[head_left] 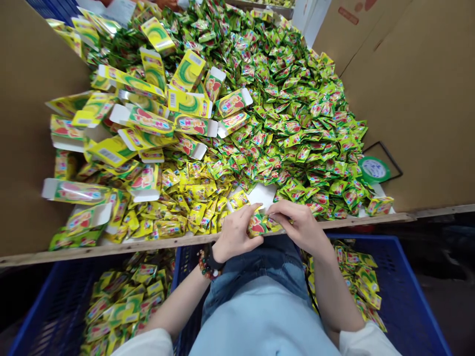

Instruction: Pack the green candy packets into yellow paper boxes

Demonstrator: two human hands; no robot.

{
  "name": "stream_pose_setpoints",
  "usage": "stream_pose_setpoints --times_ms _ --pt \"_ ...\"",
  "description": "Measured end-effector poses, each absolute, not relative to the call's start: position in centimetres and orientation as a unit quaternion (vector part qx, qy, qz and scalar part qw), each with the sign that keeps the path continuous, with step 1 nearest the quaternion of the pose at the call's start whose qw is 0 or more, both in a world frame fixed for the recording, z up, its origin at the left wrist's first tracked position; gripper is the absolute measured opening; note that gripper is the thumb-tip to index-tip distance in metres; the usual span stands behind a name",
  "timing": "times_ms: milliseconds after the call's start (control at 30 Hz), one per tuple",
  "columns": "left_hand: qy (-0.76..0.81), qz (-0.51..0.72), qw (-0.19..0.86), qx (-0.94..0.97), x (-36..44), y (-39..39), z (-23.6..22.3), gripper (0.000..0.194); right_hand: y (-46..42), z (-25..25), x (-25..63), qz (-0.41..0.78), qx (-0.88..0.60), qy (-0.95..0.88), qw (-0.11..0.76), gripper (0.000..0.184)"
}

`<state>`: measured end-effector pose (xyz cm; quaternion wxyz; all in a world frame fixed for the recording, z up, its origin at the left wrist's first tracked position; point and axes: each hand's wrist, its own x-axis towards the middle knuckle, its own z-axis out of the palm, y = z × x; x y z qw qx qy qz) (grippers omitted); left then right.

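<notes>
At the table's front edge, my left hand (pixel 239 230) is closed around a small yellow-green candy box (pixel 257 223) with watermelon pictures on it. My right hand (pixel 299 225) pinches at the right end of the same box, its thumb and fingertips together; what exactly lies between them is partly hidden. Just beyond my hands is a bare white patch of tabletop (pixel 262 194). Yellow candy packets (pixel 200 195) lie to the left of it, and a big heap of green candy packets (pixel 289 113) rises behind and to the right.
Open-ended empty-looking boxes (pixel 144 121) are piled at the left. A roll of green tape (pixel 374 169) lies at the right by a cardboard wall (pixel 419 99); another cardboard wall (pixel 33 128) stands left. Below the wooden edge (pixel 148 245), blue crates (pixel 404 296) contain filled-looking boxes.
</notes>
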<state>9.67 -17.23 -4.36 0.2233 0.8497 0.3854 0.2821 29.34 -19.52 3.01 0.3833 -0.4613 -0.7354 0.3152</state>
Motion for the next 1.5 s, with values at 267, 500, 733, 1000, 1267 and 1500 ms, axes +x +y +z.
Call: stream_pose_setpoints --times_ms 267,500,733,1000,1267,1500 --pt "0.379 0.302 0.203 0.850 10.2 -17.9 -4.7 0.065 -20.8 2.6 27.1 0.172 -0.578 -0.732 0.317 0.024" --pt "0.387 0.350 0.234 0.820 11.6 -19.0 -6.0 0.057 -21.1 1.2 25.7 0.075 -0.635 -0.721 0.269 0.025" --pt "0.384 0.428 0.257 0.777 12.5 -19.5 -6.5 0.061 -20.9 0.2 25.8 -0.017 -0.566 -0.709 0.420 0.028" --pt "0.403 0.476 0.238 0.744 13.4 -20.1 -7.6 0.059 -21.9 -1.1 24.8 -0.038 -0.565 -0.695 0.444 0.017" --pt "0.440 0.465 0.212 0.738 13.0 -19.9 -7.7 0.062 -22.7 -0.6 24.7 -0.087 -0.599 -0.676 0.420 0.022" --pt "0.444 0.471 0.203 0.735 13.3 -20.0 -7.3 0.065 -22.9 -1.1 25.1 -0.124 -0.600 -0.665 0.426 0.011"
